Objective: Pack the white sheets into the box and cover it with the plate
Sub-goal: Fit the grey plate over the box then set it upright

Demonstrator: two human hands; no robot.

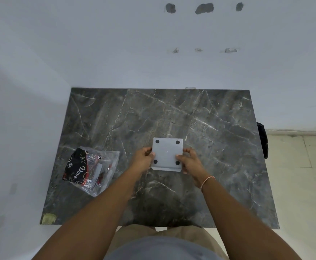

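A square white plate [167, 152] with a black round dot near each corner lies on top of a white box, whose front wall [165, 168] shows just below the plate's near edge. My left hand [143, 158] grips the plate's left side, thumb on top. My right hand [190, 160] grips its right side the same way, with a thin pink band on that wrist. The inside of the box and any white sheets are hidden under the plate.
The box stands in the middle of a dark grey marble table [219, 128] set against a white wall. A clear plastic bag [90, 170] with a black and red wrapper lies at the left. A black object [263, 139] hangs off the table's right edge.
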